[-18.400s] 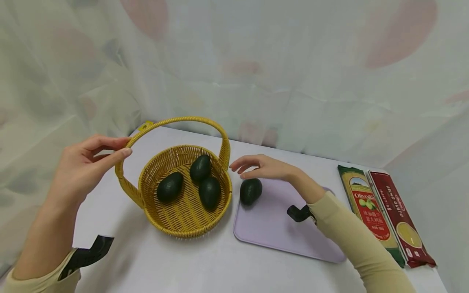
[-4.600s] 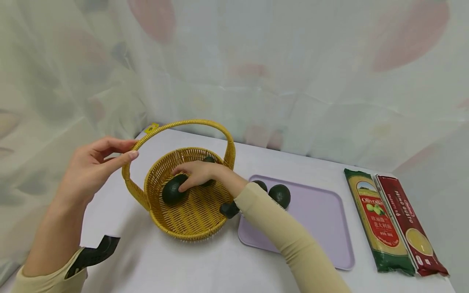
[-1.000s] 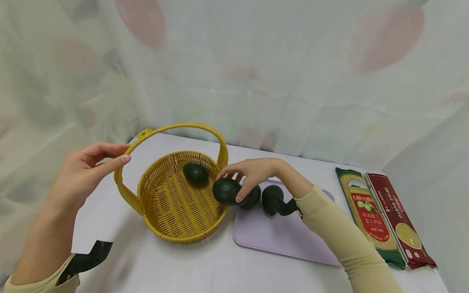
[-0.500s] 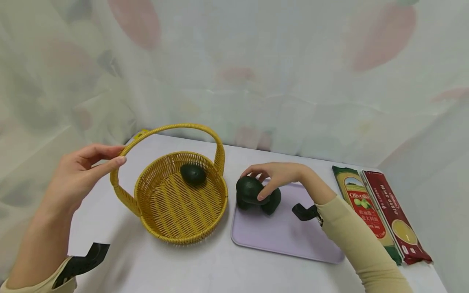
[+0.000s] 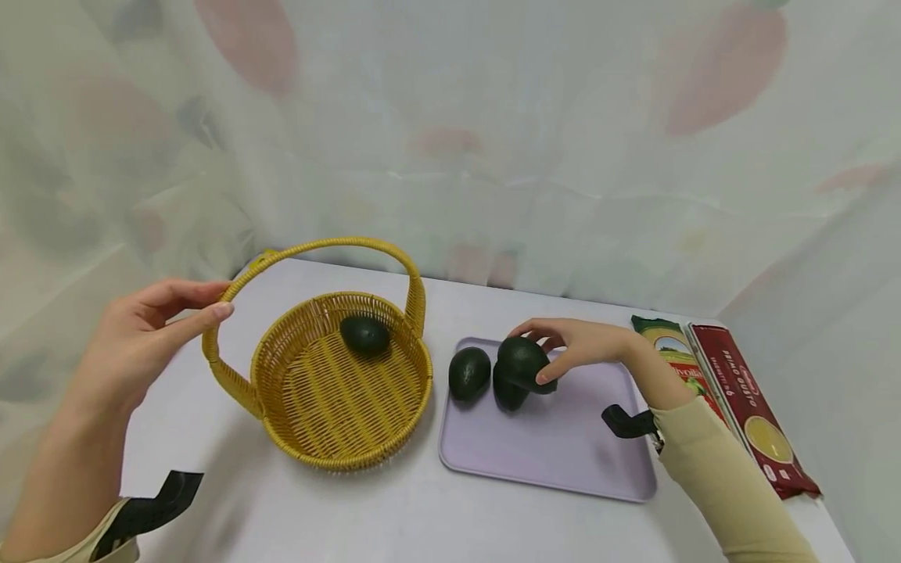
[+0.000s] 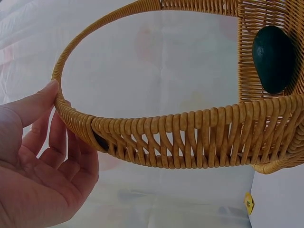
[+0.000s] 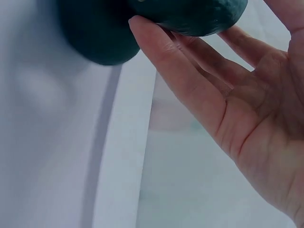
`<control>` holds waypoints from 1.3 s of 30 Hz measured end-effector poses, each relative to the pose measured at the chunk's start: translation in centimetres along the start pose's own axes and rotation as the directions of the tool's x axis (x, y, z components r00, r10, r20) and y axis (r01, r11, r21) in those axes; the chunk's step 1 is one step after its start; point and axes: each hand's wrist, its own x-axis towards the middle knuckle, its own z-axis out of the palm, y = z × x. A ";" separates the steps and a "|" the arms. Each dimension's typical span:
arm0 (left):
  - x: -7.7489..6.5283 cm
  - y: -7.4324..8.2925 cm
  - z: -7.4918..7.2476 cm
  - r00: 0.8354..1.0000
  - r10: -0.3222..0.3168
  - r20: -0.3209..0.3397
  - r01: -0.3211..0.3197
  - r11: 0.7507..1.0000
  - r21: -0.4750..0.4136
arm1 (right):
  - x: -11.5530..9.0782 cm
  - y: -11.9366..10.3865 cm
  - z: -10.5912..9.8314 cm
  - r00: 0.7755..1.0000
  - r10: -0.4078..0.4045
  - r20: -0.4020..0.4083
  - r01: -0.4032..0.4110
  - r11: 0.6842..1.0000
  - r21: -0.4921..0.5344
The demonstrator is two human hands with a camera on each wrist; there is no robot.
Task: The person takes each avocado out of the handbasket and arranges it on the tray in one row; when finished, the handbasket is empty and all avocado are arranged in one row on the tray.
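My left hand (image 5: pixel 151 336) pinches the side of the tall arched handle (image 6: pixel 78 121) of a yellow wicker basket (image 5: pixel 331 403). One dark green avocado (image 5: pixel 364 336) lies inside, near the basket's back right wall. Over the lilac tray (image 5: pixel 549 457), my right hand (image 5: pixel 580 344) grips another avocado (image 5: pixel 522 360) from above, fingers behind it and thumb in front. This held fruit partly covers an avocado (image 5: pixel 508 399) on the tray. To their left, a further avocado (image 5: pixel 469 374) rests near the tray's left edge. In the right wrist view, fingertips touch the underside of the held avocado (image 7: pixel 199 16).
Two pasta packets, one green and red (image 5: pixel 672 348), one dark red (image 5: pixel 749 407), lie right of the tray, the first partly behind my right forearm. A patterned curtain (image 5: pixel 450 156) hangs behind the white table (image 5: pixel 394 516). A small yellow object (image 5: pixel 263 258) sits at the back left.
My right hand has carried an avocado from the basket rightward over the tray. Two avocados that were in the basket earlier have left it. My left hand keeps its grip on the handle.
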 end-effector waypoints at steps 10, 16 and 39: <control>-0.1 -0.2 -0.4 1.000 -0.004 -0.005 0.004 1.000 0.007 | -2.8 2.8 0.6 0.995 -0.002 -0.099 0.011 0.996 0.091; -0.2 -0.3 -0.3 1.000 -0.023 -0.011 0.023 0.998 0.053 | -4.0 4.4 1.9 0.974 0.127 -0.187 -0.071 0.956 0.283; 0.0 -0.3 -0.1 1.000 -0.012 -0.008 0.012 1.000 0.017 | -3.5 7.2 7.7 0.755 0.432 -0.494 -0.190 0.864 0.466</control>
